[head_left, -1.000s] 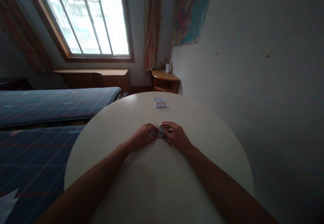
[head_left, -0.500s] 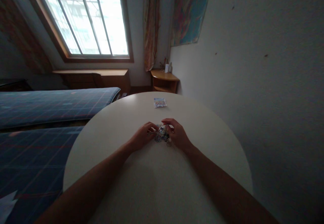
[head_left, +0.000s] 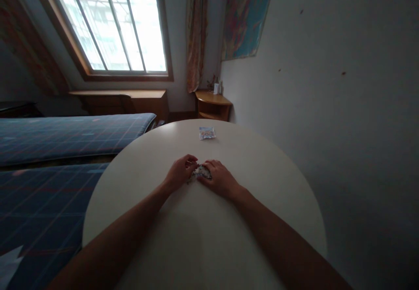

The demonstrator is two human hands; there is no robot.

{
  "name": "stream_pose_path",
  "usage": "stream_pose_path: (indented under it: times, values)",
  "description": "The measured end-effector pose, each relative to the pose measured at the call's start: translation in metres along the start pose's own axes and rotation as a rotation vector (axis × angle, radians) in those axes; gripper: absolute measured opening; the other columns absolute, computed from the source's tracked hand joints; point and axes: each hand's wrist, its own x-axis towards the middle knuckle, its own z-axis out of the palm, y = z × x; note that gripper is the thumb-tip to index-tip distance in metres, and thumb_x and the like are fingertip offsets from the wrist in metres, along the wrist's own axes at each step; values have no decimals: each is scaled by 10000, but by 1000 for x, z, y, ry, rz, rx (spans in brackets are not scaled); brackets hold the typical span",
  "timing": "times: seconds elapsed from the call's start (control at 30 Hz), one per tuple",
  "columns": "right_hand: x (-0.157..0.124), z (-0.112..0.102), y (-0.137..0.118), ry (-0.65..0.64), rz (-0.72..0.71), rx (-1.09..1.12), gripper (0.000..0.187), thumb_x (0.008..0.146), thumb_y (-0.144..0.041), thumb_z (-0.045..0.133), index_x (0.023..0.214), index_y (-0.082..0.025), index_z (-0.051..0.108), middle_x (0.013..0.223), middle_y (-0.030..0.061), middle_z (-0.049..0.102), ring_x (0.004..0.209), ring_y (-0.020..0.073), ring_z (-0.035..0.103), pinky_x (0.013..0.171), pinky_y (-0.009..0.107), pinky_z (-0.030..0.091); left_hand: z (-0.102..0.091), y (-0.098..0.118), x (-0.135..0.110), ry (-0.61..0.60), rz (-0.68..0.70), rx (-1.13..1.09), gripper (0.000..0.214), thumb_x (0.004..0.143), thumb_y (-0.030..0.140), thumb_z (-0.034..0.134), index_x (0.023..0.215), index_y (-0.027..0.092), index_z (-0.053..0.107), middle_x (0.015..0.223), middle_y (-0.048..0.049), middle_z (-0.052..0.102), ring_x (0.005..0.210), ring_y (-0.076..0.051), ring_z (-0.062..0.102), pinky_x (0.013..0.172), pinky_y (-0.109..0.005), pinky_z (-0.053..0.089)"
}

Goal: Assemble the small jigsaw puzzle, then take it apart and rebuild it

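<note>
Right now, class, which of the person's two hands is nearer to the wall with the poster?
Right. The right hand is on the side of the small pieces toward the wall; the left hand is on their other side, farther from it.

One head-worn view. Looks forward and down from the person's side of the round table [head_left: 199, 242], tabletop filling lower centre. Left hand [head_left: 180, 172] and right hand [head_left: 218, 178] mid-frame, fairly small; window [head_left: 111, 28] farther off, upper left; wall [head_left: 327, 124] along right.
</note>
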Motion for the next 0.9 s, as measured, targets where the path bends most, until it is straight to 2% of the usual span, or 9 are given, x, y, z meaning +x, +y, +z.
stream_pose_path:
  times: [0.17, 0.23, 0.33, 0.43, 0.5, 0.63, 0.7, 0.9]
  values:
    - [0, -8, -3, 33, 30, -50, 409, 876, -492, 611, 1135, -178, 652, 1104, 126, 639, 1061, 261, 552, 944, 395, 424, -9, -2, 0, -32, 18, 95, 228, 806, 371, 645, 972, 223, 690, 870, -60, 724, 797, -215, 662, 785, -338, 506]
    - [0, -8, -2, 49, 48, -57, 372, 877, -472, 618, 1096, -175, 662, 1072, 120, 643, 1039, 256, 557, 929, 382, 425, -16, -1, -2, -105, 82, 202, 303, 787, 382, 668, 1046, 226, 687, 974, -76, 716, 895, -235, 645, 868, -360, 483]
    - [-1, -6, 0, 62, 56, -43, 279, 889, -386, 619, 1049, -163, 667, 1026, 105, 647, 1008, 233, 567, 918, 343, 431, -26, -1, -4, -281, 213, 342, 472, 736, 363, 720, 1177, 217, 638, 1160, -100, 665, 1084, -280, 579, 979, -400, 430]
    - [-1, -5, 1, 77, 60, -13, 210, 898, -325, 605, 1019, -164, 667, 1015, 89, 643, 1000, 210, 569, 912, 311, 432, -29, -4, -5, -363, 264, 397, 450, 764, 331, 692, 1188, 199, 620, 1187, -107, 647, 1128, -280, 556, 1004, -405, 419]
    - [-2, -6, 2, 75, 53, -3, 252, 890, -370, 618, 1032, -166, 664, 1050, 93, 644, 1026, 214, 562, 925, 322, 426, -26, -5, -5, -355, 268, 399, 383, 816, 312, 639, 1179, 192, 617, 1145, -97, 665, 1093, -256, 579, 989, -385, 432]
    - [-4, -8, 2, 23, -1, -10, 522, 801, -546, 683, 1176, -187, 630, 1197, 110, 628, 1120, 258, 530, 979, 402, 392, -18, 0, -4, -323, 231, 397, 259, 866, 275, 580, 1103, 201, 653, 1065, -70, 693, 961, -211, 633, 909, -332, 472]
    - [-3, -9, 3, 10, -13, -5, 514, 800, -559, 680, 1161, -196, 640, 1191, 108, 634, 1114, 255, 532, 976, 403, 391, -15, 5, -4, -306, 200, 397, 219, 888, 260, 545, 1054, 200, 673, 1038, -66, 705, 921, -202, 646, 876, -319, 480]
    - [-2, -8, 3, 46, 1, 6, 389, 842, -517, 648, 1006, -165, 660, 1002, 99, 654, 982, 225, 559, 893, 347, 428, -10, 15, -5, -252, 180, 372, 212, 893, 253, 514, 977, 187, 697, 955, -57, 732, 856, -187, 660, 821, -293, 489]
